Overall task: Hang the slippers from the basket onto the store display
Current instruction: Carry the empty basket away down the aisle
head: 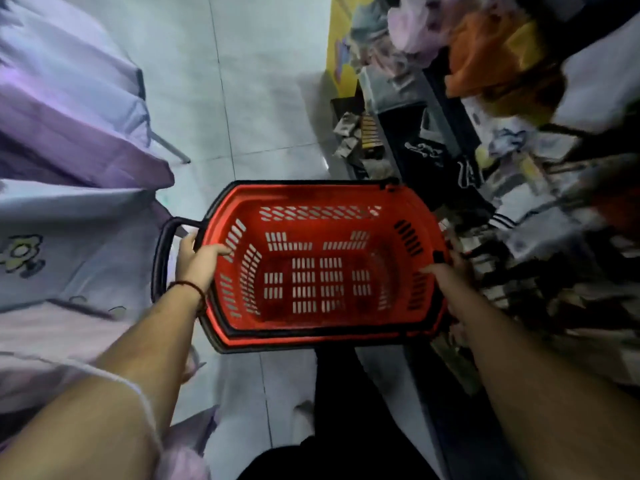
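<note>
Both rims of the basket (311, 190) sit gripped in our left hand (198, 264) and right hand (454, 276), its slotted bottom bare; floor (263, 98) runs open between garments (69, 133) and shelves (485, 157).

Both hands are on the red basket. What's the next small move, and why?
Probably set the basket down on the floor and let go. It looks empty: only its slotted bottom shows, with nothing lying in it. The left hand and right hand grip its opposite ends, so both are tied up.
</note>
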